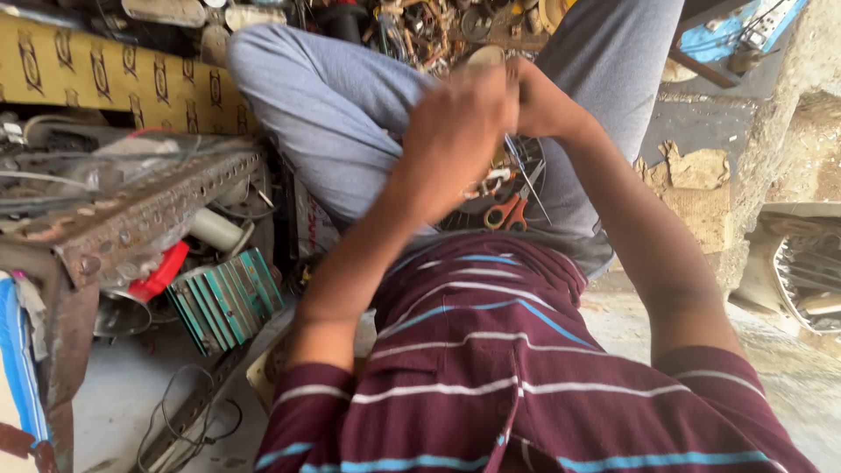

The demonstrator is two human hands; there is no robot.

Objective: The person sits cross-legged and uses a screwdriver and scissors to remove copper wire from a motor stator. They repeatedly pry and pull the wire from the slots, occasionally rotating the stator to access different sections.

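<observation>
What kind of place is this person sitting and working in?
Most likely a small, cluttered repair workshop. A rusty perforated metal angle frame stands on the left, a heap of metal parts and scrap lies behind the knees, and orange-handled scissors rest below the raised hands.

Up and to the left of the grips lies a long yellow cardboard panel [105, 79] printed with dark repeated emblems. Lower left of them, beside a grey trouser leg, stands a white package [313, 223] with red lettering, partly hidden.
</observation>
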